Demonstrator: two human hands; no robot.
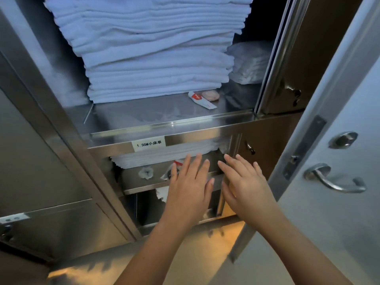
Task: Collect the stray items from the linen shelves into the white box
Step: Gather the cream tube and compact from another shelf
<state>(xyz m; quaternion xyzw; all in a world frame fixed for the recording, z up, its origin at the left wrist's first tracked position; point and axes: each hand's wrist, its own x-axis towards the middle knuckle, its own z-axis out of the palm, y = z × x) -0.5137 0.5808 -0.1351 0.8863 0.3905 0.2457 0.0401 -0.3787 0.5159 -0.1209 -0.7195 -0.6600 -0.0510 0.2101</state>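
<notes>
Both hands flat and empty at the lower shelf (144,186), side by side.

The left hand (190,182) is nearer the prize: a clear packet (167,174) peeks out just left of its fingers, partly hidden, so its long axis is unclear. A crumpled white item (146,173) lies further left. The right hand (243,182) hovers by the cabinet post, fingers straight. Up above, a small tube (202,100) lies diagonally on the upper shelf (164,125). White box not in view.

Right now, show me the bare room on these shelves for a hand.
Free: the front strip of the upper shelf, between towel stack and lip, left of the tube. Crowded: its right end, with tube, round pad, wrapped bundle; the lower shelf, with scrunched wad and packet.
</notes>
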